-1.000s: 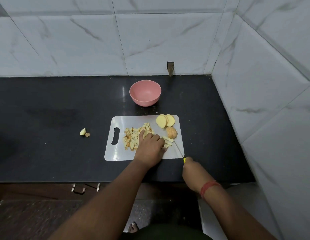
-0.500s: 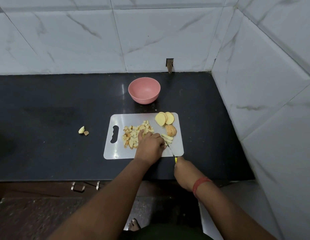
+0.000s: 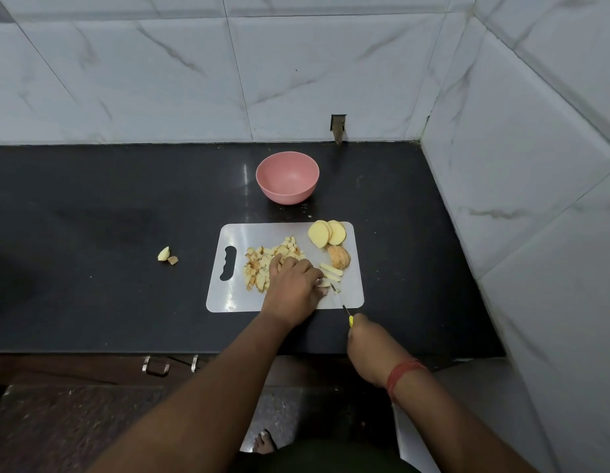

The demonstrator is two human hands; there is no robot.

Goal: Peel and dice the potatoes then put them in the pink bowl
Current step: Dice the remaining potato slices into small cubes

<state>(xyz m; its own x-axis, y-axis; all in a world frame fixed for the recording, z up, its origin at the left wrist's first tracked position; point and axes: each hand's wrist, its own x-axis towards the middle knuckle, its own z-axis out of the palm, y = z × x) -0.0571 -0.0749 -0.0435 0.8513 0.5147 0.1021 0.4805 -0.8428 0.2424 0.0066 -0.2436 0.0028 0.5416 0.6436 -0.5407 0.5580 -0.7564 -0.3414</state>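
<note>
1. Head view, hands. Left hand palm-down on white cutting board, fingers curled over potato strips, pinning them; fingertips right beside the blade. Right hand closed round yellow handle of small knife, blade angled in over the near edge of the board to the strips.
2. Head view, task things. Diced pile left of the holding hand, partly under it. Two round slices at far right corner of board, unpeeled end piece just beside them. Pink bowl beyond the board, nothing visible inside.
3. Risk: nicked fingertip, blade so close to curled fingers, cut line hidden by the hand.
4. Risk: strips sliding or rolling under pressure, giving uneven dice or pieces skidding off onto black counter.
5. Risk: board shifting on glossy counter; nothing seen beneath it.
6. Risk: skin left on dice; brown edges visible in pile.
7. Scraps well left of board, unlikely to matter.
</note>
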